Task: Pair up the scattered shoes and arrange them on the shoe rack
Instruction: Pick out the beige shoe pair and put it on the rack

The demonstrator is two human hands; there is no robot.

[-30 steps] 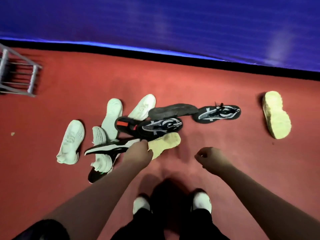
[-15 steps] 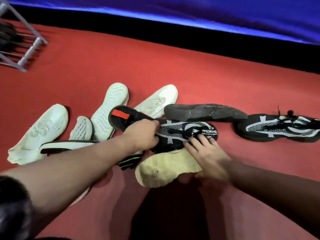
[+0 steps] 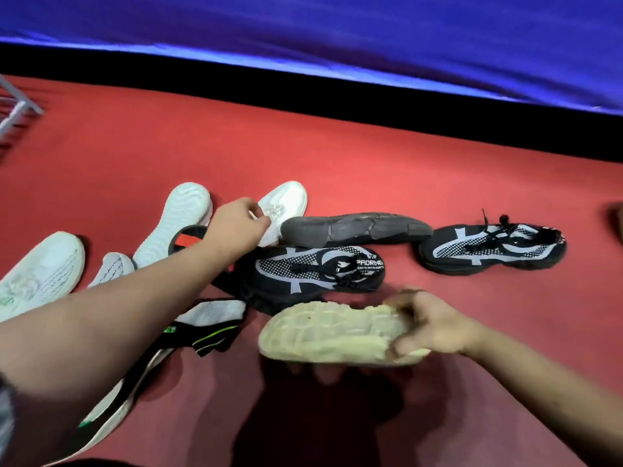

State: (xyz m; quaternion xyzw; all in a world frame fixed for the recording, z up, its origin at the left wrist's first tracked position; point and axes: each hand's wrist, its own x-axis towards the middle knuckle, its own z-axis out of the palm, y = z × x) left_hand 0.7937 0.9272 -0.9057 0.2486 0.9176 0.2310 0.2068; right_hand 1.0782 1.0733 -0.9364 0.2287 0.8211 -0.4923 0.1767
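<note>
red floor [image 3: 371, 170], black strip [image 3: 303, 85], blue wall [image 3: 337, 28]

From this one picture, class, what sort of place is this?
Probably an indoor room, hard to say which kind: red carpeted floor, blue wall above a black skirting, loose shoes and a metal rack.

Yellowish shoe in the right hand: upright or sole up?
Sole up: the yellowish shoe shows its tread to the camera, and the right hand grips one end.

Evenly lit from above, soft shadows, slight motion blur, curved edges.
</note>
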